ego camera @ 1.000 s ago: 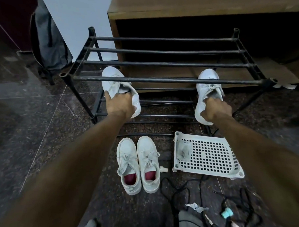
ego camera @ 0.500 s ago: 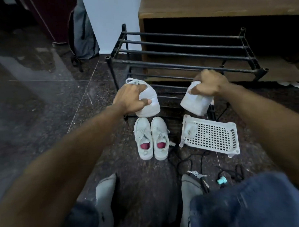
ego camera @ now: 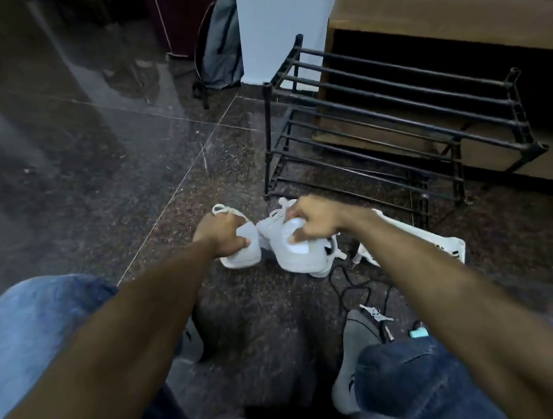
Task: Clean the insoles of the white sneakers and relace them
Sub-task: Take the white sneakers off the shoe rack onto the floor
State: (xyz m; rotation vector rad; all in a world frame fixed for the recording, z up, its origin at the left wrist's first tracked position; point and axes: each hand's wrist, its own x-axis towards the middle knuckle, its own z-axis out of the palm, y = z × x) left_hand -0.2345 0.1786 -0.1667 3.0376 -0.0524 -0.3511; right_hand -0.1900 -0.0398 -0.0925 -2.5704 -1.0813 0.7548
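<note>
White canvas fills both my fists: my left hand (ego camera: 221,235) grips one sneaker (ego camera: 243,252), fingers curled tight round its heel end, and my right hand (ego camera: 313,218) clutches the other sneaker (ego camera: 298,256) the same way. Both shoes hang low over the dark floor (ego camera: 141,183), just in front of the rack (ego camera: 392,125) and touching or nearly touching each other. By my reckoning the job is barely begun. The laces look threaded, though blur hides detail, and no insole is out. Unlacing, pulling and cleaning the insoles, then relacing all remain.
</note>
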